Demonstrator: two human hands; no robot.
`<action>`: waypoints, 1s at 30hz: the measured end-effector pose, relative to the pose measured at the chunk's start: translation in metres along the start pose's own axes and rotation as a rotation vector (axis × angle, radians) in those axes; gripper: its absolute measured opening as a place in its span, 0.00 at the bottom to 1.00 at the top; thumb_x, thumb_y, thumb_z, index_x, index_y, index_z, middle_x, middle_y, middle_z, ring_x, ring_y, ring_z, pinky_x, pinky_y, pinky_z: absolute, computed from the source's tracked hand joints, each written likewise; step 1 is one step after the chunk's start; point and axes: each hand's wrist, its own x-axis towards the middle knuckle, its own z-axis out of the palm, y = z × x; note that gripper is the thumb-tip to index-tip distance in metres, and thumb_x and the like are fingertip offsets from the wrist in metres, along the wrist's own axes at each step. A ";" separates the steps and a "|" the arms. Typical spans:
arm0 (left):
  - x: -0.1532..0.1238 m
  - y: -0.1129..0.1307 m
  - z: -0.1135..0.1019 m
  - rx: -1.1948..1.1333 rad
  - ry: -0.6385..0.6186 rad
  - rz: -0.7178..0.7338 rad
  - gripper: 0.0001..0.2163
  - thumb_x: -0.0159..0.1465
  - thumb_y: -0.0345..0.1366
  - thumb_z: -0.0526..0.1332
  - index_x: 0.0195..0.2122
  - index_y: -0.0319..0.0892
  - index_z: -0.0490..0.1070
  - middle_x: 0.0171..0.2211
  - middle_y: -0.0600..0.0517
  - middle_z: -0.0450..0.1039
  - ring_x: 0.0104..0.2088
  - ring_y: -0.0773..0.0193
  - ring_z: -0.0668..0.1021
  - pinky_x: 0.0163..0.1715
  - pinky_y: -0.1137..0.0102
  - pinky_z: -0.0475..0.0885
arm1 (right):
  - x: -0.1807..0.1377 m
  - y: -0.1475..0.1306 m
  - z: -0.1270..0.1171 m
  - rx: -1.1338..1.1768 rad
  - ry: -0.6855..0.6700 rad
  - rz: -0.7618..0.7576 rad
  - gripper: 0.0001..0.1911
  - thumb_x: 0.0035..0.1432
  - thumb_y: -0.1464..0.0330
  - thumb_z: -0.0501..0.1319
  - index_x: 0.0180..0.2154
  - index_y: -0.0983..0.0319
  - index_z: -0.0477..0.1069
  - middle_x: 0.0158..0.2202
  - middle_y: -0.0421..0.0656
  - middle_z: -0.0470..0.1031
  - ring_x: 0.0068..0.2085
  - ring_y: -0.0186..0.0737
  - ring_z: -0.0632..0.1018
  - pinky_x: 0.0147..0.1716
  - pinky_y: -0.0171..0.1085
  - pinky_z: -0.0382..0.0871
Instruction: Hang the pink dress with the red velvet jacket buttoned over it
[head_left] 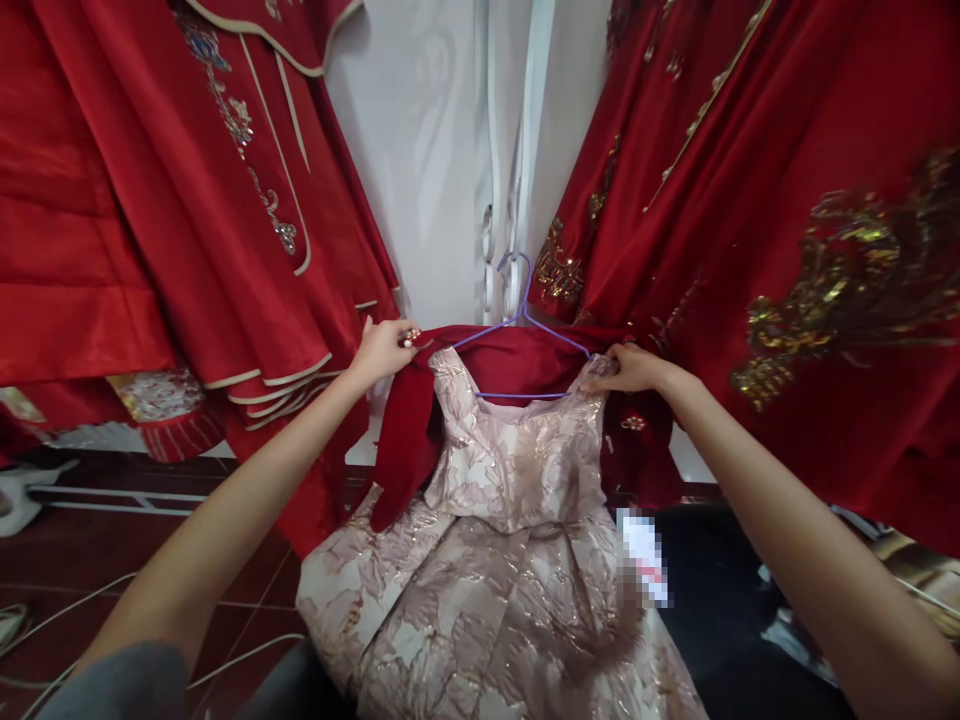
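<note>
A pale pink and gold brocade dress hangs in front of me on a thin purple hanger. Behind its neckline stretches a dark red garment, with one part hanging down at the left of the bodice. My left hand pinches the red garment's upper edge beside a beaded ornament, just off the dress's left strap. At the other shoulder, my right hand is closed on the dress strap; whether it also grips the red cloth behind is hidden. The skirt spreads toward me.
Red embroidered garments hang at the left and right. White doors with long handles stand behind the hanger. White cables lie on the dark red tiled floor. A blurred white tag is beside the skirt.
</note>
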 end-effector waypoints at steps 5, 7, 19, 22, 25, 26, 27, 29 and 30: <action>0.003 -0.011 0.001 0.041 0.019 -0.112 0.08 0.57 0.39 0.59 0.33 0.44 0.75 0.30 0.52 0.78 0.37 0.58 0.78 0.62 0.49 0.47 | -0.007 -0.003 -0.014 0.108 -0.211 -0.088 0.30 0.46 0.44 0.62 0.38 0.63 0.76 0.39 0.49 0.79 0.40 0.49 0.79 0.40 0.39 0.71; 0.004 -0.017 0.001 0.106 0.031 -0.134 0.10 0.57 0.39 0.59 0.36 0.43 0.76 0.32 0.52 0.79 0.38 0.58 0.78 0.63 0.51 0.45 | -0.019 -0.013 -0.018 0.050 -0.035 -0.088 0.26 0.49 0.47 0.61 0.38 0.62 0.75 0.36 0.48 0.79 0.38 0.47 0.79 0.36 0.38 0.70; -0.044 -0.026 -0.039 0.691 -0.761 -0.377 0.03 0.47 0.33 0.63 0.20 0.40 0.73 0.24 0.44 0.77 0.33 0.48 0.79 0.38 0.62 0.71 | -0.064 -0.050 -0.020 -0.198 0.335 -0.027 0.18 0.62 0.57 0.53 0.48 0.54 0.75 0.39 0.47 0.80 0.39 0.48 0.79 0.34 0.39 0.69; -0.076 0.010 -0.055 0.357 -1.140 -0.033 0.06 0.48 0.32 0.65 0.16 0.40 0.71 0.17 0.49 0.72 0.23 0.57 0.75 0.28 0.67 0.69 | -0.063 -0.051 -0.024 -0.197 0.320 -0.017 0.17 0.61 0.59 0.55 0.47 0.54 0.76 0.40 0.47 0.80 0.39 0.48 0.79 0.35 0.40 0.69; -0.092 0.050 -0.066 -0.162 -1.479 0.231 0.06 0.53 0.38 0.65 0.29 0.42 0.78 0.25 0.51 0.78 0.25 0.61 0.77 0.29 0.70 0.70 | -0.062 -0.051 -0.024 -0.186 0.299 -0.014 0.17 0.61 0.59 0.55 0.47 0.53 0.76 0.41 0.46 0.80 0.41 0.48 0.79 0.36 0.41 0.70; -0.092 0.061 -0.068 -0.290 -1.561 0.264 0.09 0.54 0.39 0.65 0.35 0.43 0.79 0.31 0.51 0.80 0.29 0.62 0.78 0.32 0.70 0.72 | -0.062 -0.051 -0.024 -0.185 0.299 -0.008 0.17 0.62 0.58 0.55 0.48 0.53 0.76 0.41 0.46 0.80 0.41 0.48 0.79 0.36 0.41 0.70; -0.088 0.069 -0.069 -0.373 -1.579 0.289 0.12 0.56 0.40 0.64 0.39 0.44 0.78 0.35 0.50 0.80 0.33 0.62 0.79 0.34 0.70 0.72 | -0.063 -0.051 -0.023 -0.185 0.304 -0.002 0.18 0.62 0.58 0.54 0.48 0.53 0.75 0.41 0.46 0.80 0.41 0.48 0.79 0.36 0.41 0.70; -0.073 0.075 -0.066 -0.404 -1.433 0.340 0.13 0.59 0.41 0.62 0.43 0.44 0.77 0.40 0.50 0.80 0.38 0.62 0.79 0.40 0.70 0.72 | -0.063 -0.051 -0.020 -0.191 0.321 0.001 0.19 0.63 0.57 0.52 0.49 0.55 0.74 0.41 0.48 0.80 0.41 0.49 0.79 0.36 0.40 0.69; -0.063 0.073 -0.061 -0.354 -1.275 0.364 0.12 0.60 0.41 0.61 0.43 0.43 0.76 0.41 0.49 0.79 0.39 0.63 0.79 0.42 0.69 0.72 | -0.064 -0.051 -0.018 -0.195 0.325 -0.003 0.20 0.64 0.57 0.51 0.49 0.56 0.74 0.41 0.48 0.80 0.41 0.49 0.79 0.35 0.40 0.69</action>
